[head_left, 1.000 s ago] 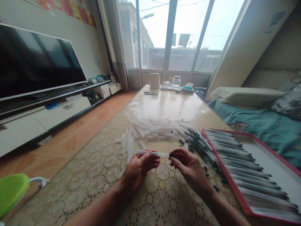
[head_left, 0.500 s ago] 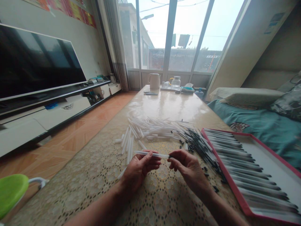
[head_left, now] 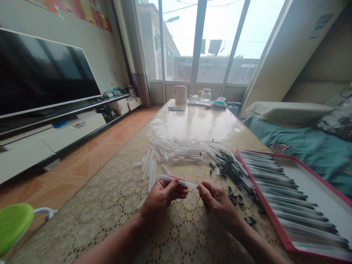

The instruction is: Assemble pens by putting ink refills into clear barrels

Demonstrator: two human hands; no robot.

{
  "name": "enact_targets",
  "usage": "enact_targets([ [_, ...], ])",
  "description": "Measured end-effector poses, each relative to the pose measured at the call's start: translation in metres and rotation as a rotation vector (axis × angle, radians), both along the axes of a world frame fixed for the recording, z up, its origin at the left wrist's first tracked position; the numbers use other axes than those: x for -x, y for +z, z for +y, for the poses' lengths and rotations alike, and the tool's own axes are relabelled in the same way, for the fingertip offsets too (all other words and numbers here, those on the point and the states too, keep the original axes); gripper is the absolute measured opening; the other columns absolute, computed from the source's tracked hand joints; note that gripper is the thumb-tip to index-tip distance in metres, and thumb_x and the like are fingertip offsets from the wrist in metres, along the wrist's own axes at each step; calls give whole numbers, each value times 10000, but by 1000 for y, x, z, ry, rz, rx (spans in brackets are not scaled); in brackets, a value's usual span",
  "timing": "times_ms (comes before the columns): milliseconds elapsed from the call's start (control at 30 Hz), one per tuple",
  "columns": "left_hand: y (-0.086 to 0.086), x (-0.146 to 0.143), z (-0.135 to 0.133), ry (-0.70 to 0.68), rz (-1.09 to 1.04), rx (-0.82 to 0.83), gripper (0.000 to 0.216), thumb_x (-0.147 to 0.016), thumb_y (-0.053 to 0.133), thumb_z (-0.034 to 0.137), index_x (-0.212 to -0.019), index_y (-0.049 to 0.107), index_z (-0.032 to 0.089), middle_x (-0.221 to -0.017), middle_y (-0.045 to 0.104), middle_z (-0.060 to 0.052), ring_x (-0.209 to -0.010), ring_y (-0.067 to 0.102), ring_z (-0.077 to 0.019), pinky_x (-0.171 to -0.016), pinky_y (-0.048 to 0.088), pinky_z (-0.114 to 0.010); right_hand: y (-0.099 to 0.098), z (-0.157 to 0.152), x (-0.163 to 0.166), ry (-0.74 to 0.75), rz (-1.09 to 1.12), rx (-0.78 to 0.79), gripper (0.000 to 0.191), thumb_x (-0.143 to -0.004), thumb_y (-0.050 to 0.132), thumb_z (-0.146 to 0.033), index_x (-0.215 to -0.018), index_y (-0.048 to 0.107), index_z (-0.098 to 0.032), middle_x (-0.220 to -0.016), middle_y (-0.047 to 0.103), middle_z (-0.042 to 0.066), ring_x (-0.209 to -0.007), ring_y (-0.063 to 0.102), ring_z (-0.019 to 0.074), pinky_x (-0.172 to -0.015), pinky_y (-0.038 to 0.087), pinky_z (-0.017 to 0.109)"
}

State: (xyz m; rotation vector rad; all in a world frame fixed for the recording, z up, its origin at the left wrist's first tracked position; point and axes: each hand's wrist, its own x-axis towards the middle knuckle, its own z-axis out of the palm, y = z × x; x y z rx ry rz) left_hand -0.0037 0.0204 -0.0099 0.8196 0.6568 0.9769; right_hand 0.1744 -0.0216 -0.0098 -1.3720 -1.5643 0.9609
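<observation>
1. I take the clock face as lying on the table (head_left: 189, 231), its centre at the white tube (head_left: 191, 184) and its 12 o'clock at the window (head_left: 200, 40).
2. The two hands are apart from each other, but both are closed on this same tube, which is above the near part of the table.
3. The left hand (head_left: 165, 194), on the 8 o'clock side, clamps the tube between the thumb and the fingers; the left end sticks out beyond the thumb.
4. The right hand (head_left: 216, 196), at about 4 o'clock, pinches the right end with thumb and forefinger. These fingers cover the tip, so I cannot tell if a small part is there.
5. From 10 to 12 o'clock lies a loose heap of white tubes (head_left: 176, 149).
6. At 2 o'clock there is a bundle of thin dark rods (head_left: 233, 168), with small black pieces (head_left: 233, 198) scattered around 3 and 4 o'clock.
7. At 3 o'clock stands a red-edged box (head_left: 287, 245), in which pens with dark ends (head_left: 291, 200) lie in a row.
8. Far away at 12 o'clock are a pale jug (head_left: 180, 96) and a glass jug (head_left: 205, 96).
</observation>
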Motion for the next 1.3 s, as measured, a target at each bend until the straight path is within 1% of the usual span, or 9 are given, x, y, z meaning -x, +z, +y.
enact_targets([
  [133, 0, 1, -1, 8, -8, 1, 214, -722, 724, 324, -773, 698, 118, -674, 732, -68, -610, 681, -146, -600, 546, -233, 5, 1, 0, 50, 128, 77, 462, -865, 395, -578, -602, 394, -198, -467, 373, -67, -396, 333, 59, -393, 264, 191],
  [300, 5, 0, -2, 44, 5, -8, 196, -715, 732, 306, -769, 696, 121, -699, 736, -65, -615, 681, -141, -603, 546, -225, 9, 2, -4, 68, 246, 168, 514, -844, 384, -631, -723, 524, -151, -526, 504, -25, -378, 389, 57, -374, 288, 185],
  [500, 7, 1, -2, 44, 37, -14, 216, -710, 733, 312, -777, 690, 111, -706, 734, -76, -627, 683, -154, -618, 551, -247, 6, 2, -7, 78, 208, 137, 415, -838, 496, -541, -745, 566, -143, -563, 534, -27, -419, 412, 52, -408, 319, 180],
  [733, 7, 1, -2, 48, 64, 35, 239, -689, 747, 328, -741, 682, 104, -667, 728, -82, -599, 679, -156, -599, 547, -247, 9, 2, -9, 72, 136, 49, 300, -821, 566, -453, -773, 604, -159, -638, 586, 2, -539, 502, 103, -523, 408, 226],
  [833, 7, 0, -3, 51, 53, 42, 236, -686, 750, 323, -742, 683, 104, -683, 730, -81, -607, 680, -149, -608, 545, -239, 9, 1, -9, 48, 21, 1, 278, -852, 528, -423, -765, 588, -165, -648, 575, 4, -557, 501, 110, -532, 393, 226],
  [933, 6, -1, -3, 35, 38, 40, 249, -683, 753, 329, -767, 682, 105, -692, 732, -83, -624, 685, -158, -621, 548, -252, 7, 0, -6, 25, -83, -39, 352, -894, 440, -441, -683, 529, -174, -585, 493, -16, -538, 448, 105, -509, 341, 220],
  [1100, 3, 0, -2, -17, 18, 32, 277, -685, 750, 342, -802, 687, 99, -703, 737, -102, -643, 692, -173, -624, 554, -264, 1, 1, -3, 11, -26, -10, 507, -911, 305, -547, -578, 438, -189, -503, 393, -36, -457, 364, 92, -451, 283, 219],
  [1200, 4, 0, -2, 8, 25, 41, 265, -695, 744, 336, -795, 691, 97, -705, 736, -94, -640, 689, -159, -634, 553, -250, 3, 0, -4, 6, -29, -4, 489, -919, 311, -536, -642, 500, -181, -501, 465, -25, -453, 414, 96, -464, 317, 217],
  [1300, 5, 0, -3, 44, 31, 58, 250, -687, 752, 326, -780, 692, 101, -716, 735, -83, -639, 686, -151, -642, 550, -242, 7, -1, -5, 6, -101, -44, 360, -905, 409, -489, -756, 520, -181, -576, 560, -9, -515, 484, 105, -506, 349, 212],
])
